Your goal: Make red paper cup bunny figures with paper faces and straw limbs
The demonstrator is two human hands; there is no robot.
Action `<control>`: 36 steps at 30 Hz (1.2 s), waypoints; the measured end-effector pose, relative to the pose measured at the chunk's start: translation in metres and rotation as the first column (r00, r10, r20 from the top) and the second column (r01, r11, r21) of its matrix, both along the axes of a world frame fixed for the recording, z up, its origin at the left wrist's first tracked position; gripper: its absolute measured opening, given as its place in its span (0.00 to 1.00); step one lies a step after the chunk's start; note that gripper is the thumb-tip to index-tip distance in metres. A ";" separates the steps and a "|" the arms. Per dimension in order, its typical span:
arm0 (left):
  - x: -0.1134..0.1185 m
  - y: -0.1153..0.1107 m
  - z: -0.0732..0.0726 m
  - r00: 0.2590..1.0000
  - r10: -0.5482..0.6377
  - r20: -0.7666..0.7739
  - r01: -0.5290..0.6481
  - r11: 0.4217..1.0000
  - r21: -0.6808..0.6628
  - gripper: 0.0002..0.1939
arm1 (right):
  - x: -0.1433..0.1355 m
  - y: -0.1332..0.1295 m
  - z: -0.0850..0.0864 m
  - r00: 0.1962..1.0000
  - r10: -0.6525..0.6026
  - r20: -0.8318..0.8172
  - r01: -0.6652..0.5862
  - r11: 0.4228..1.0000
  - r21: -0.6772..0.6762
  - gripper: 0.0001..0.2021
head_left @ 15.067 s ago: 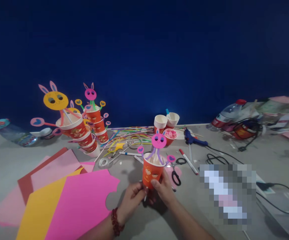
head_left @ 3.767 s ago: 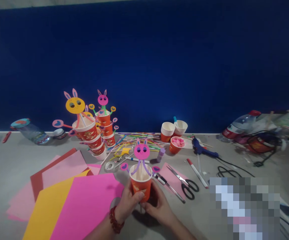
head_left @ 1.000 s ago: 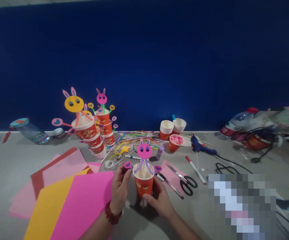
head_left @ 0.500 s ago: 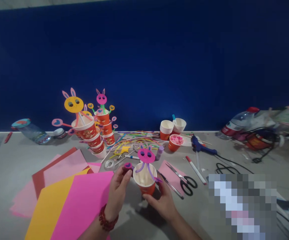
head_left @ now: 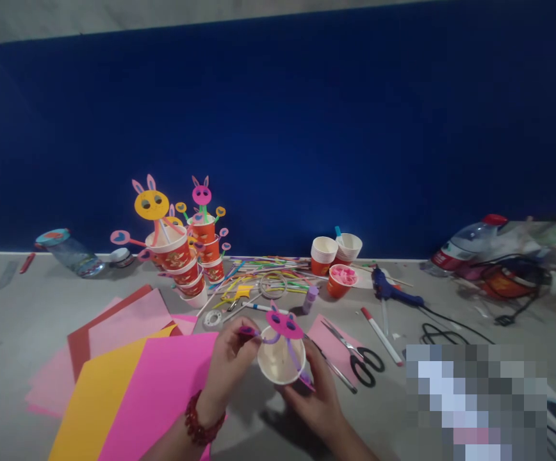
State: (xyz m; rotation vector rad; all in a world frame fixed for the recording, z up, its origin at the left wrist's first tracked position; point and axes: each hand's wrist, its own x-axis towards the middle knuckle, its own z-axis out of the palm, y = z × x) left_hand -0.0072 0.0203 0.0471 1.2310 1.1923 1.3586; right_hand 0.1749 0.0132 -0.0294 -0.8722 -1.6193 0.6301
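My right hand (head_left: 314,394) is wrapped round the outside of a paper cup (head_left: 282,374), tilted so its white inside faces me. A magenta paper bunny face (head_left: 284,324) with dark eyes stands over the far rim. Two purple pipe-cleaner arms (head_left: 295,355) bend out from it, each with a small magenta paper end. My left hand (head_left: 232,358), a red bead bracelet at its wrist, pinches the left arm near its paper end (head_left: 246,331). The fingertips partly hide the exact grip.
Stacked red cups with bunny figures (head_left: 172,255) stand back left. Coloured paper sheets (head_left: 157,384) lie left. Several pipe cleaners (head_left: 268,264), a glue stick (head_left: 310,299), scissors (head_left: 362,365), a marker (head_left: 381,336), plain cups (head_left: 323,253) and a blue glue gun (head_left: 393,291) lie around.
The cup has tipped towards me, showing more of its inside, and the bunny face has leaned and dropped lower. Both hands stay on the same piece; the view has shifted slightly.
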 end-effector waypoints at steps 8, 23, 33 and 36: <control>0.004 0.000 0.002 0.996 0.069 -0.062 -0.069 0.998 0.001 0.06 | 0.001 0.001 0.002 1.000 -0.005 0.020 0.004 0.999 0.044 0.24; 0.009 -0.004 -0.015 0.998 -0.015 0.060 0.012 0.999 0.043 0.21 | 0.001 -0.004 -0.020 0.959 0.145 -0.241 -0.214 0.933 -0.290 0.32; 0.014 -0.018 -0.048 0.974 -0.147 0.175 0.172 0.975 -0.138 0.34 | 0.006 0.004 0.007 0.967 0.133 -0.216 -0.195 0.934 -0.298 0.25; 0.015 -0.019 -0.050 0.967 -0.140 0.212 0.177 0.970 -0.166 0.34 | 0.013 0.009 0.015 0.956 0.024 -0.292 -0.127 0.933 -0.337 0.16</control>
